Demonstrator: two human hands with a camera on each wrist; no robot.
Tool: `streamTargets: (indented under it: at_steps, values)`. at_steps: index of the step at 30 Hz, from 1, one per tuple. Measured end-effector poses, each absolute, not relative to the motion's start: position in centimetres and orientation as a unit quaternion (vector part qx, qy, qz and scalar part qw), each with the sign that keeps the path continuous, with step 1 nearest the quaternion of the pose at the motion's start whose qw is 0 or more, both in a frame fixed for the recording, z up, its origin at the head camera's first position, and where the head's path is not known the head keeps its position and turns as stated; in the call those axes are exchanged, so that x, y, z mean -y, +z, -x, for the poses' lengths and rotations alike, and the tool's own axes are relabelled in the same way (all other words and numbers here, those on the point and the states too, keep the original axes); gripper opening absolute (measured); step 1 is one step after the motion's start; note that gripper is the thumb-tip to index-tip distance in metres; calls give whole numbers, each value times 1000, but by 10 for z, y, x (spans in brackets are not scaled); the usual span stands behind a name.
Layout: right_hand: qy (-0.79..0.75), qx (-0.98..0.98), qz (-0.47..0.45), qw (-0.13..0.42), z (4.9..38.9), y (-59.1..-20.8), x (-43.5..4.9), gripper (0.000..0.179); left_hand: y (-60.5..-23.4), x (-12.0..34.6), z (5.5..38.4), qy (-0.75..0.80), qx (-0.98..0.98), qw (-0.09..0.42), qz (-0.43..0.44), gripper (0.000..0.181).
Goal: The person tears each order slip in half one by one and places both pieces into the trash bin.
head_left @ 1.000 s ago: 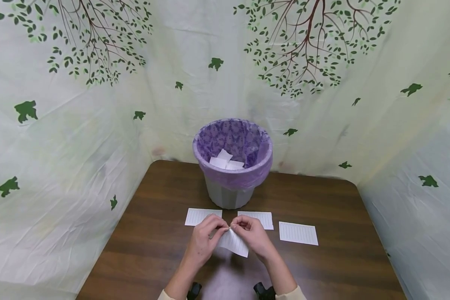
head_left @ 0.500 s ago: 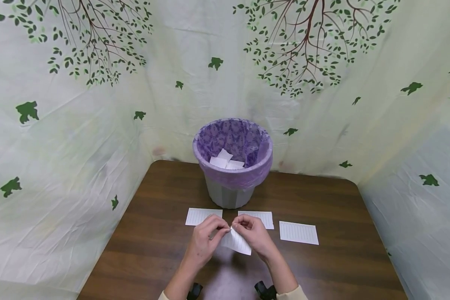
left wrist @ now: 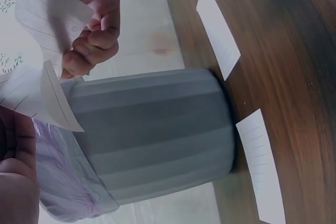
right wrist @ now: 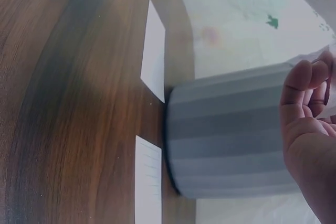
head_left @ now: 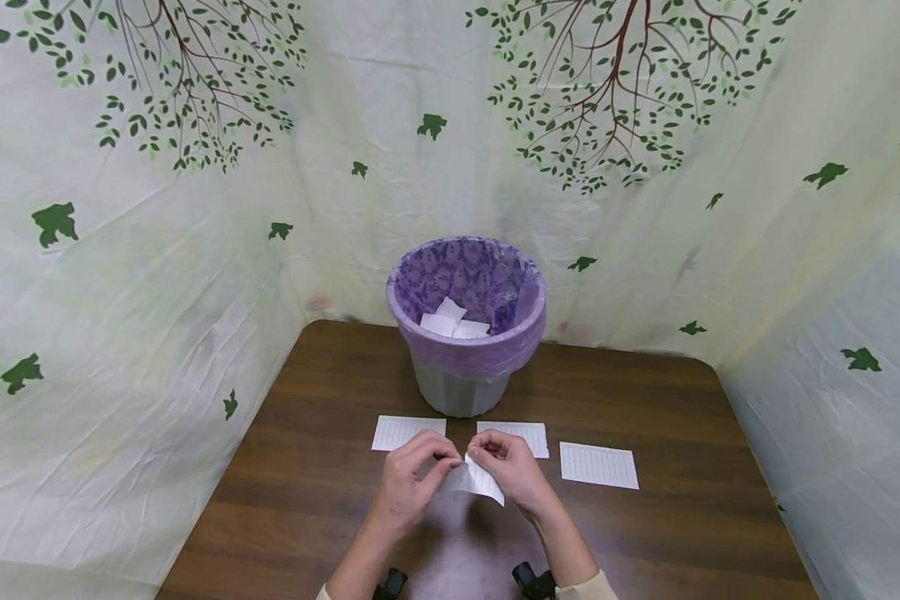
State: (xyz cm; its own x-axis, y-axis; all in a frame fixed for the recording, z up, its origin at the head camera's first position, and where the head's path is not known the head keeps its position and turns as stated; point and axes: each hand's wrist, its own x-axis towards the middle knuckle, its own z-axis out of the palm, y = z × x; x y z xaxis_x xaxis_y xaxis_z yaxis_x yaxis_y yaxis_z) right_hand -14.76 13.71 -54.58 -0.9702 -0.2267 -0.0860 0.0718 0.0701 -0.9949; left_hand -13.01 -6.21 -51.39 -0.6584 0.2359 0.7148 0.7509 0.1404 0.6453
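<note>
Nearest, my left hand (head_left: 414, 482) and right hand (head_left: 513, 475) each pinch a lined paper slip (head_left: 486, 483) above the table (head_left: 285, 492). It droops toward me from my fingertips, mostly showing beside the right hand; I can't tell whether it is torn through. Just beyond, three more lined slips (head_left: 598, 465) lie flat, long sides roughly along the far edge. The widest stretch of wood runs leftward. A purple-lined wastebasket (head_left: 461, 393) stands near the far edge's middle, holding white paper pieces (head_left: 438, 322).
</note>
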Motion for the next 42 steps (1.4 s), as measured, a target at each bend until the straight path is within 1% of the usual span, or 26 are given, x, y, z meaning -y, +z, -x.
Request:
streamTargets:
  at_steps: [4, 10, 12, 18, 21, 27, 29, 33, 39, 42]
  values:
    - [-677, -725, 56, 109, 147, -547, -138, 15, -512, 63, 129, -572, 710, 224, 343, 3]
    - [-673, -730, 48, 109, 148, -552, -140, 15, -509, 63, 128, -584, 696, 224, 351, 5]
    - [-672, -732, 45, 109, 147, -554, -141, 15, -507, 63, 127, -584, 693, 227, 356, 3]
    - [-672, -731, 44, 109, 148, -557, -143, 17, -501, 62, 125, -583, 691, 233, 358, 6]
    - [-670, -734, 40, 106, 148, -558, -143, 17, -498, 63, 123, -587, 693, 230, 349, 3]
    - [-664, -741, 21, 93, 147, -559, -144, 15, -495, 64, 121, -593, 699, 223, 331, 14]
    - [-663, -743, 20, 90, 147, -558, -145, 14, -496, 64, 122, -589, 703, 226, 328, 11]
    - [-650, -756, 24, 75, 147, -553, -147, 11, -498, 65, 124, -570, 717, 240, 321, 11]
    - [-621, -782, 31, 30, 145, -536, -150, 7, -504, 65, 129, -524, 758, 260, 289, 18]
    - [-609, -793, 38, 6, 144, -526, -151, 5, -506, 66, 131, -510, 776, 259, 266, 14]
